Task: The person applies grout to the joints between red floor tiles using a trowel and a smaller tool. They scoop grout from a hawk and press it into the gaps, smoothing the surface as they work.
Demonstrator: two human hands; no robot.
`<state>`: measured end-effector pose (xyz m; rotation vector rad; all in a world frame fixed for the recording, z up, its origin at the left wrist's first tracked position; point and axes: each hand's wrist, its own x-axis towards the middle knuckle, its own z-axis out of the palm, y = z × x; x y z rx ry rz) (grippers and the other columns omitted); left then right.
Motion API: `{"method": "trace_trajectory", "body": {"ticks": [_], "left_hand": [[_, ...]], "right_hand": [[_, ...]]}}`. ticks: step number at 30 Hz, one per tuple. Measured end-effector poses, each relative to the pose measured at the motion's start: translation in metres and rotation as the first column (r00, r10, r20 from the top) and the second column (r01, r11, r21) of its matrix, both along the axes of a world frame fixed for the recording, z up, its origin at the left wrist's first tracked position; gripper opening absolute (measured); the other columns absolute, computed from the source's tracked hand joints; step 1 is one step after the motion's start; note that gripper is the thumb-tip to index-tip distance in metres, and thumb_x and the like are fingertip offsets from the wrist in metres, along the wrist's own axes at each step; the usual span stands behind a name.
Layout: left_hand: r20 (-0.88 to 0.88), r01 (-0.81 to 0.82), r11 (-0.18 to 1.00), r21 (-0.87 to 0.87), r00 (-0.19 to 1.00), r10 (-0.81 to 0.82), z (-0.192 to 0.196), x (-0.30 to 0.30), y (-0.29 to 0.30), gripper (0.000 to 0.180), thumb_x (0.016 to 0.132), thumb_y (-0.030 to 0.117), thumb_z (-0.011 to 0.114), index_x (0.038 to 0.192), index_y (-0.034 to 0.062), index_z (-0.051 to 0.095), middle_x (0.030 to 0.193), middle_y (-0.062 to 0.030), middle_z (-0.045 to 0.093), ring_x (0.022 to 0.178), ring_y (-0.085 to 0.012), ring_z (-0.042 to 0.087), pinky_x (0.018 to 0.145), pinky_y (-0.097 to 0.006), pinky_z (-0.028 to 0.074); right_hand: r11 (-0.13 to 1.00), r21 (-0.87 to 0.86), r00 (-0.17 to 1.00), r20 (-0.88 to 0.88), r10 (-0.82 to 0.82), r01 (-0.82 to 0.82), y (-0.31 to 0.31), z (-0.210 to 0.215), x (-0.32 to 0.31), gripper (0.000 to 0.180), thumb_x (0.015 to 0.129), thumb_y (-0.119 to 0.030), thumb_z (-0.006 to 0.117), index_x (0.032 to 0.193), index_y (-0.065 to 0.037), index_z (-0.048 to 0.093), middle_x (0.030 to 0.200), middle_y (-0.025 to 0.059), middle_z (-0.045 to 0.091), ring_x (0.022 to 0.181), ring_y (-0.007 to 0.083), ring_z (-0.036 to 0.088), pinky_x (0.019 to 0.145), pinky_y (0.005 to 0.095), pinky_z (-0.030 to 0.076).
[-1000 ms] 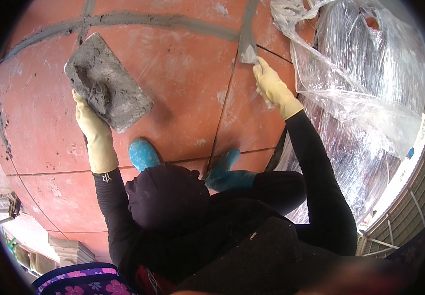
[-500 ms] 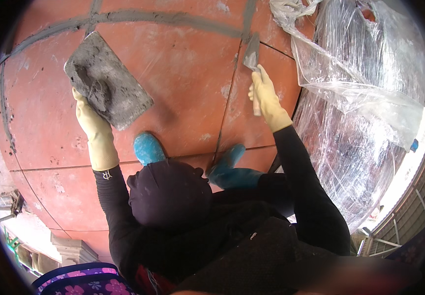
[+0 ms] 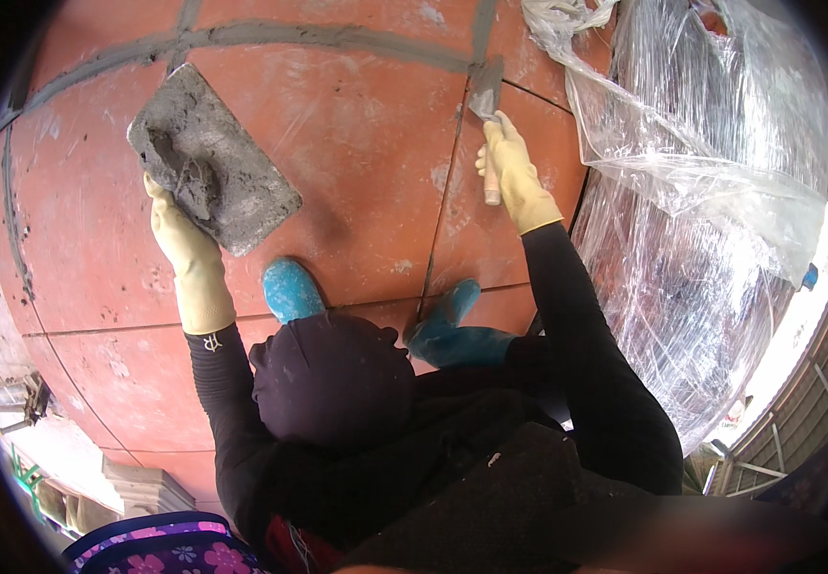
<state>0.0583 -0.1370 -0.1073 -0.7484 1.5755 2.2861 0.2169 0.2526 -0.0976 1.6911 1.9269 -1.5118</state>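
My left hand [image 3: 187, 263], in a pale yellow rubber glove, grips the near left edge of a flat rectangular mortar board [image 3: 251, 182]. Grey wet mortar [image 3: 189, 182] lies heaped toward the left of its top face. The fingers under the board are hidden. In my right hand [image 3: 519, 177], gloved alike, is a narrow pointing trowel [image 3: 492, 191], its light wooden handle showing below the fist. Its blade points away from me, over a joint between red floor tiles. A grey strip lies at its far end; I cannot tell blade from mortar there.
Large red tiles [image 3: 337, 124] cover the floor, with grey-filled joints [image 3: 337, 35] across the far side and dark joints nearer. Clear plastic sheeting [image 3: 701, 210] wraps a bulky stack on the right. My blue boots [image 3: 291, 290] stand close in front of me.
My right hand has drawn the trowel slightly toward me and to the left along the joint. The mortar board has barely shifted and stays in my left hand.
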Motion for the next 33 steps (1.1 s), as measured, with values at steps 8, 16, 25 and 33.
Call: {"method": "trace_trajectory", "body": {"ticks": [8, 16, 25, 33], "left_hand": [[0.032, -0.033, 0.999, -0.016, 0.999, 0.033, 0.003, -0.001, 0.009, 0.057, 0.104, 0.046, 0.048, 0.141, 0.0023, 0.051, 0.133, -0.0118, 0.06, 0.119, -0.0246, 0.059, 0.102, -0.039, 0.047], [0.036, 0.004, 0.999, -0.036, 0.999, -0.002, 0.006, -0.002, 0.004, 0.062, 0.102, 0.047, 0.051, 0.149, 0.0074, 0.043, 0.145, -0.0126, 0.051, 0.129, -0.0291, 0.053, 0.108, -0.044, 0.044], [0.02, -0.066, 0.998, -0.016, 0.998, 0.066, 0.011, -0.004, 0.011, 0.058, 0.101, 0.046, 0.052, 0.141, 0.0036, 0.05, 0.135, -0.0114, 0.058, 0.12, -0.0261, 0.059, 0.102, -0.041, 0.047], [-0.032, -0.01, 0.999, -0.031, 0.999, 0.009, 0.012, 0.0, 0.008, 0.062, 0.101, 0.048, 0.053, 0.142, 0.0019, 0.049, 0.136, -0.0118, 0.058, 0.121, -0.0267, 0.058, 0.102, -0.041, 0.047]], "right_hand": [[0.988, -0.072, 0.985, 0.089, 0.146, -0.14, -0.058, 0.006, 0.025, 0.058, 0.105, -0.03, 0.05, 0.156, -0.014, 0.029, 0.075, 0.0051, 0.055, 0.052, 0.013, 0.051, 0.048, 0.0291, 0.046], [0.916, 0.173, 0.928, 0.157, 0.338, -0.363, -0.005, -0.003, 0.002, 0.059, 0.103, -0.03, 0.052, 0.156, -0.015, 0.031, 0.076, 0.0029, 0.057, 0.053, 0.0114, 0.05, 0.05, 0.0298, 0.047], [0.948, -0.028, 0.916, 0.254, 0.312, -0.316, -0.009, 0.02, 0.058, 0.057, 0.104, -0.029, 0.051, 0.156, -0.017, 0.031, 0.075, 0.0034, 0.053, 0.053, 0.0125, 0.049, 0.049, 0.0301, 0.045], [0.951, 0.083, 0.948, 0.147, 0.283, -0.297, 0.018, 0.02, -0.019, 0.054, 0.105, -0.03, 0.047, 0.155, -0.014, 0.032, 0.073, 0.0021, 0.051, 0.053, 0.0122, 0.047, 0.048, 0.0308, 0.044]]}}
